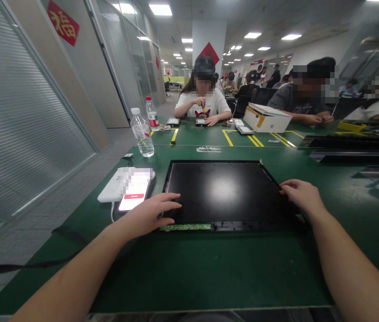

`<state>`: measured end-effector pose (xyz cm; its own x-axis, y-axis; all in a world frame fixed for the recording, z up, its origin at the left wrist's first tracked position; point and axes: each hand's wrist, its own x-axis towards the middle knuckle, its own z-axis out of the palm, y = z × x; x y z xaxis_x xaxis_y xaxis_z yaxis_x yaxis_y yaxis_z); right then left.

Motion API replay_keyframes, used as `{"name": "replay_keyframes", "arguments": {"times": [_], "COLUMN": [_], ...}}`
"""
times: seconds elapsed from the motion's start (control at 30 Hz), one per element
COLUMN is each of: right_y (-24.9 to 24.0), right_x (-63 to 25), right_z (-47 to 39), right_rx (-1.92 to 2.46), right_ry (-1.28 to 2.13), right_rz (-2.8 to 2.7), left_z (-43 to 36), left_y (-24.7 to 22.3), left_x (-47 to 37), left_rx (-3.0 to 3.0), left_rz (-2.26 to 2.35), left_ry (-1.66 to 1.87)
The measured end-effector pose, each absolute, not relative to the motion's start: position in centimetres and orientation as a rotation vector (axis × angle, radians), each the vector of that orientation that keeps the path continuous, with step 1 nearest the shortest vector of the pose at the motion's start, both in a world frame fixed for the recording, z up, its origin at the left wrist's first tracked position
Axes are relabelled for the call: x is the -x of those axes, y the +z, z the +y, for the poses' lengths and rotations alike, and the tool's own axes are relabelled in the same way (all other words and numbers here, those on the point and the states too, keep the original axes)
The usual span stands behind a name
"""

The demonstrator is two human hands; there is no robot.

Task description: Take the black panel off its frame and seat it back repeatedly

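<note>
A black LCD screen panel [206,190] lies flat on the green table in front of me, set in a thin black frame and reflecting a bright patch of light. Along its near edge runs a narrow green circuit board [189,227]. My left hand [152,210] rests over the panel's left edge, fingers spread and stretched onto the screen, holding nothing. At the right edge, my right hand [301,195] has its thumb and fingertips pinched together on the border. Part of that border is hidden by the hand.
Left of the panel lie a phone [135,192] with a lit screen and a white device [111,185] with a cable. Behind them stand two water bottles, the nearer one [142,136] clear. Long dark strips [347,156] lie at right. Across the table, a person [203,105] handles small parts.
</note>
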<state>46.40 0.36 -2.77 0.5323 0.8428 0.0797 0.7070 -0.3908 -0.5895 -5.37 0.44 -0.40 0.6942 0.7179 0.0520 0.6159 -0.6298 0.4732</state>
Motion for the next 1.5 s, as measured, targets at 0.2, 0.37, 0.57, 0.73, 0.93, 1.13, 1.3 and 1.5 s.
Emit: {"name": "replay_keyframes", "arguments": {"times": [0.2, 0.37, 0.57, 0.73, 0.93, 1.13, 1.3, 1.5], "right_y": [-2.6, -2.4, -2.2, -2.2, -2.3, -2.3, -2.0, -1.7], "right_x": [-46.2, -46.0, -45.8, -45.7, -45.8, -45.9, -45.5, -46.0], "right_z": [0.3, 0.3, 0.3, 0.2, 0.1, 0.2, 0.2, -0.1], "right_rx": [2.209, 2.220, 2.251, 2.236, 2.219, 2.211, 2.218, 2.244], "right_ry": [0.331, 0.300, 0.320, 0.267, 0.238, 0.304, 0.319, 0.218], "right_rz": [-1.243, -1.260, -1.257, -1.293, -1.304, -1.264, -1.240, -1.243], "left_z": [0.2, 0.2, 0.2, 0.0, 0.2, 0.2, 0.2, 0.6], "left_y": [-0.2, -0.5, -0.8, -0.7, -0.4, -0.7, -1.3, -1.7], "left_x": [5.2, 5.2, 5.4, 5.3, 5.2, 4.7, 4.4, 4.1], "left_rx": [-2.500, -2.530, -2.543, -2.546, -2.513, -2.397, -2.307, -2.267], "left_rz": [0.976, 0.945, 0.910, 0.912, 1.071, 1.403, 1.553, 1.577], "left_ry": [0.356, 0.368, 0.381, 0.353, 0.334, 0.352, 0.324, 0.373]}}
